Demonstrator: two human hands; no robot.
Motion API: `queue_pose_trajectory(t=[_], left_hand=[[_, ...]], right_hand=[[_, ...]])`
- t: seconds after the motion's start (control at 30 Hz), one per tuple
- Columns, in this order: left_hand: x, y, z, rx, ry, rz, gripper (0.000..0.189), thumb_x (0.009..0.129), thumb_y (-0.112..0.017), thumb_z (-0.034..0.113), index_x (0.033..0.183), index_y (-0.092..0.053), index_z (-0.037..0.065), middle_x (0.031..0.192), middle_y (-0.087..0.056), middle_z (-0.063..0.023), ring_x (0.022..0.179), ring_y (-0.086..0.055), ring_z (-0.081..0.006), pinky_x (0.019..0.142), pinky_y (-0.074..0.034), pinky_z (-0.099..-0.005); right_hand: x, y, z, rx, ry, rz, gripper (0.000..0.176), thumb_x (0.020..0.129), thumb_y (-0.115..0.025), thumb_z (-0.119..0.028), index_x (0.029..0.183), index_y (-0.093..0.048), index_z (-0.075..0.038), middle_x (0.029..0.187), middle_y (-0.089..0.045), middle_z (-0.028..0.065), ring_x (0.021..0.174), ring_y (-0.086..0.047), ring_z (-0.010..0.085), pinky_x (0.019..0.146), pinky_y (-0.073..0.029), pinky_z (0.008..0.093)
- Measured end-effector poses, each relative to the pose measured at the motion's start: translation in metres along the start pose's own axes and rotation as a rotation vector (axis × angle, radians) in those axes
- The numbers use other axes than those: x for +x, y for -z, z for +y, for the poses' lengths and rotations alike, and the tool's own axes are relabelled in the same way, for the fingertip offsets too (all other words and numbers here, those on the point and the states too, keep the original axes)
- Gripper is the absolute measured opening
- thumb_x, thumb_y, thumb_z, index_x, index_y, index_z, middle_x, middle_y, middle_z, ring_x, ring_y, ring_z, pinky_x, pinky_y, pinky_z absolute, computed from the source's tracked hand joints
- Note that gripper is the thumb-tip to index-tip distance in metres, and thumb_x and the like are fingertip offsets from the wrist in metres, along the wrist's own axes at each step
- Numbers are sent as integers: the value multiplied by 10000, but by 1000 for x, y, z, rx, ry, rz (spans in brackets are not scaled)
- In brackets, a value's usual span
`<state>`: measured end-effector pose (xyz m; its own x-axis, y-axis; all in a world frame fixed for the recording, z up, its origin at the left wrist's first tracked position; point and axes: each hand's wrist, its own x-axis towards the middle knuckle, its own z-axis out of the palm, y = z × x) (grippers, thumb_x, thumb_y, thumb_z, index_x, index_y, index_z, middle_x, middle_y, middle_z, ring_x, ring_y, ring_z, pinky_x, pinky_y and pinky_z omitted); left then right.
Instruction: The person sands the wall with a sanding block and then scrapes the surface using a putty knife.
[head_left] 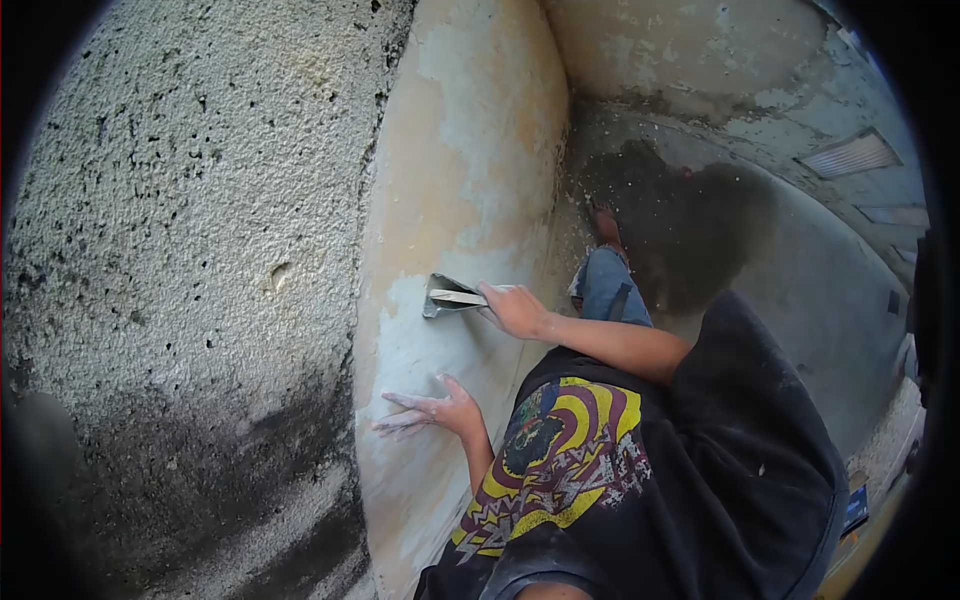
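Observation:
My right hand (515,311) is closed round the handle of a putty knife (436,296) with a wide, dark-edged metal blade. A pale, stick-like strip runs between the blade and my fingers. The blade lies against the smooth wall (420,345), at the upper edge of a whitish coated patch. Lower down, my left hand (430,410) rests on that same patch, holding nothing, its fingers spread and dusted white.
A rough, pitted wall surface (200,200) adjoins the smooth wall on the left. My foot (606,225) stands on the concrete floor (810,300), beside a dark wet-looking stain (690,230). Vent-like panels (850,155) show in the wall at upper right.

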<state>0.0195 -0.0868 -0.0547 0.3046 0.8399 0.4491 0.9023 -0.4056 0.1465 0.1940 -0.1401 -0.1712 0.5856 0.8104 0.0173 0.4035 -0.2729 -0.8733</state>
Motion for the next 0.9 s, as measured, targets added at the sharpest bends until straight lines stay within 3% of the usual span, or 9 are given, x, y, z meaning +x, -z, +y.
queue_pose_trajectory(t=[0.1,0.2,0.27,0.4,0.47,0.6,0.67,0.77,0.9], left_hand=[[1,4,-2,-47,11,-2,1032,892,-649,437,1620,-39,34,1553,279,-406,1440,295,-560,1069,134,-756],[4,-1,5,-48,12,9,1038,889,-659,428,1620,-36,34,1551,281,-406,1439,297,-560,1066,142,-754],[2,4,8,-10,10,10,1058,858,-695,297,1631,-3,90,1562,298,-377,1449,295,-543,1085,118,-747],[0,6,7,-12,18,13,1061,858,-698,301,1632,-4,96,1565,298,-372,1451,291,-542,1084,112,-752],[2,3,7,-11,15,20,1055,862,-692,313,1633,-5,97,1567,294,-371,1451,290,-541,1082,109,-755],[0,0,4,16,11,24,1051,864,-689,317,1632,-7,94,1569,286,-374,1452,289,-541,1080,111,-757],[2,0,6,-19,4,33,1052,866,-686,316,1631,0,90,1569,289,-371,1452,291,-538,1076,118,-759],[2,0,3,13,20,6,1032,895,-665,395,1620,-25,35,1550,287,-404,1440,290,-562,1070,109,-764],[1,-2,6,21,18,11,1027,897,-660,408,1619,-34,32,1550,291,-402,1439,297,-559,1066,111,-767]], right_hand=[[5,-5,3,23,122,-14,270,941,-616,-209,1116,-501,-39,912,-669,247,884,-659,448,729,-509,541],[11,5,25,9,-61,-52,295,934,-625,-211,1127,-500,-26,920,-668,253,898,-653,460,746,-508,546],[5,5,6,-6,-17,-39,295,933,-623,-205,1123,-491,-22,922,-668,256,880,-652,465,743,-506,552],[8,-2,13,37,86,-57,301,933,-628,-206,1121,-481,-22,929,-669,261,876,-653,468,750,-505,552],[11,4,35,44,-76,4,295,937,-623,-196,1123,-473,-22,922,-666,267,880,-652,470,755,-500,554],[12,15,8,31,-108,-66,296,941,-621,-193,1129,-472,-20,936,-667,252,889,-652,467,763,-503,552],[16,11,11,41,57,48,296,946,-612,-203,1124,-472,-12,947,-664,247,897,-652,463,766,-508,547],[17,11,46,-13,-54,19,327,945,-630,-200,1149,-463,-6,908,-651,248,909,-643,456,767,-503,521],[15,11,21,-47,39,26,332,951,-619,-212,1163,-475,0,907,-652,249,904,-649,452,768,-507,523]])
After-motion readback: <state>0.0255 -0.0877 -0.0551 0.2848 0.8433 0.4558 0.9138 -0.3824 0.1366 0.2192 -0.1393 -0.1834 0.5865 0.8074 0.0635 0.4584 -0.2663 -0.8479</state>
